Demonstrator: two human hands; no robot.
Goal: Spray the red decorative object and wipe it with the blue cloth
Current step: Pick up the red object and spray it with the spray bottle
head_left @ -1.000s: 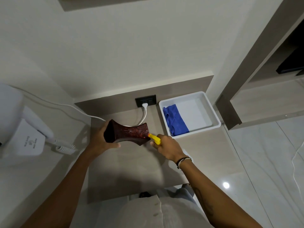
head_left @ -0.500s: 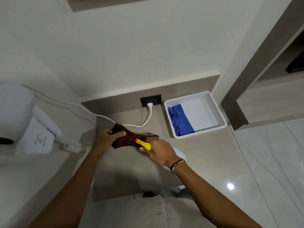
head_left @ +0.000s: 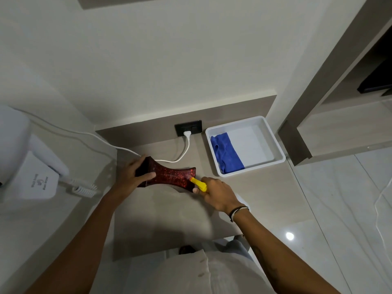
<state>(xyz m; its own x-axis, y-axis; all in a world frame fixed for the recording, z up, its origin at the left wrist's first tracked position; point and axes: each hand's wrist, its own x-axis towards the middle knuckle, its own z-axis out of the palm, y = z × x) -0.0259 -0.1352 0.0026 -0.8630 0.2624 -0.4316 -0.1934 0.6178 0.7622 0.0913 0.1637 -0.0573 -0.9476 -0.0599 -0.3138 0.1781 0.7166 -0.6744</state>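
The red decorative object [head_left: 169, 174], glittery and waisted like an hourglass, lies on its side just above the beige counter. My left hand [head_left: 132, 174] grips its left end. My right hand [head_left: 218, 193] is closed on a spray bottle whose yellow nozzle [head_left: 198, 183] points at the object's right end, almost touching it. The bottle's body is hidden under my hand. The blue cloth [head_left: 227, 153] lies folded in the left half of a white tray [head_left: 273, 143] at the back right.
A black wall socket [head_left: 188, 127] holds a white plug, and its cable [head_left: 118, 146] runs left behind the object. A white wall-mounted device [head_left: 31, 172] with a coiled cord sits at the left. The counter's front edge is near my body; a glossy tiled floor lies to the right.
The object has tilted and shifted slightly in my left hand. My right hand with the yellow nozzle moved from its middle back to its right end.
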